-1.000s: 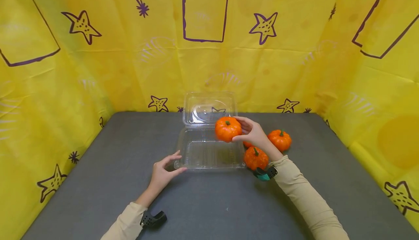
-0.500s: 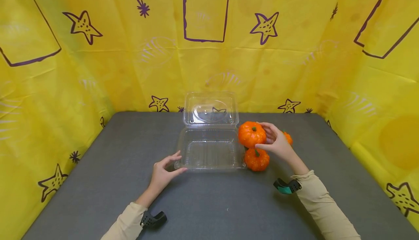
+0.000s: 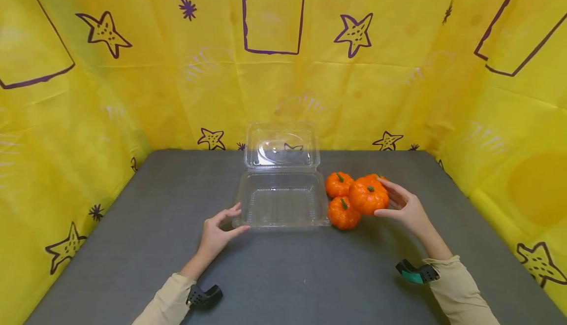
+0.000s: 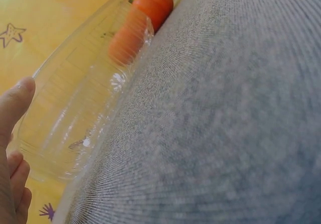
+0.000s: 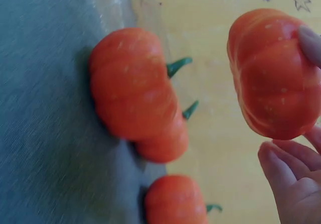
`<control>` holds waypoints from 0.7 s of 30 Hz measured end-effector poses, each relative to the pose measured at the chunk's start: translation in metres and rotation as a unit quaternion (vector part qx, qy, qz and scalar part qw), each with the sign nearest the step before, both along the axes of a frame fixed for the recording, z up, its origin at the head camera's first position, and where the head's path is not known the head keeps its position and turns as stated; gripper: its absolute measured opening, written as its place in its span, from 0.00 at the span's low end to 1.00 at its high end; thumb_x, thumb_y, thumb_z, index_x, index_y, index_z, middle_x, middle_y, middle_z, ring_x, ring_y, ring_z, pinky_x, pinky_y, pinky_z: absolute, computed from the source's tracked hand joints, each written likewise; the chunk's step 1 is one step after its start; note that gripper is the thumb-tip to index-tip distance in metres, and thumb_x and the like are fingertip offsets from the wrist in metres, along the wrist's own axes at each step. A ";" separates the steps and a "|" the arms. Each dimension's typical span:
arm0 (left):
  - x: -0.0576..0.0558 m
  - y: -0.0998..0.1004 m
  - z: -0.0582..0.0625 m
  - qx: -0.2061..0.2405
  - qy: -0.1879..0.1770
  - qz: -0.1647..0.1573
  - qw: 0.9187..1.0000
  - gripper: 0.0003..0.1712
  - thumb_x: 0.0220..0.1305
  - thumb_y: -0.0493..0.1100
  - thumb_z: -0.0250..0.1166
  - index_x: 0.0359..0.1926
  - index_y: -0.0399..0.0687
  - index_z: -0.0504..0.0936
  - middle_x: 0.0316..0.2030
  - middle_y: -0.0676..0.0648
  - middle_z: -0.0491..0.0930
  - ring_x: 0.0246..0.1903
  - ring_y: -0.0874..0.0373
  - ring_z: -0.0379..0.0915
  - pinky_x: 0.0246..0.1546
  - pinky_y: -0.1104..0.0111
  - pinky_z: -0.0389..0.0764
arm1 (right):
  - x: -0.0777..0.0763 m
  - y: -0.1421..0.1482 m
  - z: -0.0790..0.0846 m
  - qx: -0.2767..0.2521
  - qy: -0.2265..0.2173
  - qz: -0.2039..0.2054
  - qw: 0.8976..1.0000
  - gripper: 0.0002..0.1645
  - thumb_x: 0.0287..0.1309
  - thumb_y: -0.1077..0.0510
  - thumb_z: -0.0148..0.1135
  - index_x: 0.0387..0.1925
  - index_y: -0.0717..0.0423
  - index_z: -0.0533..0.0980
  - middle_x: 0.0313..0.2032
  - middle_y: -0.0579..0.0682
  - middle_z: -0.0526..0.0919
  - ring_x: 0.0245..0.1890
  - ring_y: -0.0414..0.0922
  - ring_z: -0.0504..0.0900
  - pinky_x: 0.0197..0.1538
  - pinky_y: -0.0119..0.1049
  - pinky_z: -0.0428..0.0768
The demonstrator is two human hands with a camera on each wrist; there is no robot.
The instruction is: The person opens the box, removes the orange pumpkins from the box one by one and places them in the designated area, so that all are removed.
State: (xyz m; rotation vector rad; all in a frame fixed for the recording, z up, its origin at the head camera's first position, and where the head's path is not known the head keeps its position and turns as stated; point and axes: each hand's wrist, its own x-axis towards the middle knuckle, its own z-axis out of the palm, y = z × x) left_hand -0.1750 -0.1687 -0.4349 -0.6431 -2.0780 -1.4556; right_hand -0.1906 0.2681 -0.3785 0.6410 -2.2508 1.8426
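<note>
An orange toy pumpkin (image 3: 369, 195) with a short green stem hangs above the table, held at its right side between the thumb and fingers of my right hand (image 3: 405, 211). In the right wrist view, this raised pumpkin (image 5: 271, 78) is clear of the others. My left hand (image 3: 217, 231) holds the front left corner of a hinged clear plastic container (image 3: 283, 225), thumb at its front rim and fingers at its left side. The container stands with its lid (image 3: 282, 145) raised, and nothing lies inside.
Two pumpkins, a rear one (image 3: 339, 184) and a front one (image 3: 344, 213), sit beside the container's right wall. Another pumpkin (image 5: 175, 201) is mostly hidden behind the held one in the head view. A yellow patterned cloth (image 3: 274, 83) surrounds the grey table (image 3: 283, 276).
My right hand has carried the pumpkin from above the container rightward and slightly toward me, past the container's right side. The left hand and the container have stayed put.
</note>
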 end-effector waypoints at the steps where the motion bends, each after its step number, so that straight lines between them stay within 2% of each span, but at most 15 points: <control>1: 0.000 0.000 0.000 0.000 0.002 0.000 1.000 0.21 0.31 0.25 0.73 0.33 0.28 0.79 0.42 0.30 0.75 0.43 0.41 0.73 0.45 0.76 0.70 | 0.002 0.003 -0.001 -0.001 -0.003 -0.003 1.000 0.38 0.41 0.77 0.64 0.58 0.69 0.64 0.53 0.40 0.72 0.50 0.31 0.71 0.48 0.24 0.69; 5: 0.000 0.000 -0.001 0.000 0.013 0.002 1.000 0.21 0.30 0.24 0.74 0.33 0.29 0.79 0.41 0.30 0.75 0.43 0.40 0.73 0.45 0.77 0.70 | 0.009 0.015 -0.007 0.002 -0.009 -0.013 1.000 0.38 0.41 0.77 0.64 0.58 0.70 0.63 0.51 0.35 0.72 0.49 0.30 0.71 0.47 0.22 0.69; 9: 0.000 -0.001 -0.002 0.003 0.015 0.002 1.000 0.21 0.30 0.24 0.74 0.33 0.29 0.79 0.42 0.30 0.75 0.43 0.40 0.73 0.45 0.77 0.69 | 0.011 0.026 -0.014 -0.003 -0.007 -0.010 1.000 0.38 0.41 0.79 0.62 0.58 0.73 0.61 0.55 0.44 0.71 0.52 0.31 0.69 0.49 0.22 0.67; 12: 0.000 -0.001 -0.002 0.001 0.013 0.003 1.000 0.21 0.30 0.25 0.74 0.33 0.30 0.79 0.42 0.31 0.76 0.43 0.40 0.73 0.45 0.77 0.69 | 0.011 0.033 -0.019 -0.005 -0.010 -0.011 1.000 0.38 0.41 0.79 0.62 0.58 0.74 0.61 0.56 0.45 0.71 0.53 0.32 0.68 0.50 0.22 0.66; 17: 0.000 0.000 -0.002 -0.002 0.015 0.005 1.000 0.21 0.30 0.25 0.74 0.33 0.30 0.79 0.42 0.31 0.76 0.43 0.42 0.73 0.44 0.76 0.70 | 0.011 0.043 -0.026 0.013 -0.027 -0.031 0.999 0.35 0.42 0.76 0.63 0.56 0.70 0.65 0.49 0.34 0.73 0.48 0.30 0.72 0.46 0.21 0.69; 21: 0.001 0.000 -0.002 -0.001 0.020 0.009 1.000 0.21 0.30 0.24 0.74 0.32 0.30 0.79 0.41 0.31 0.76 0.43 0.44 0.74 0.43 0.75 0.71 | 0.010 0.048 -0.034 0.019 -0.055 -0.030 0.998 0.35 0.44 0.74 0.64 0.57 0.69 0.65 0.48 0.32 0.73 0.45 0.29 0.74 0.44 0.22 0.71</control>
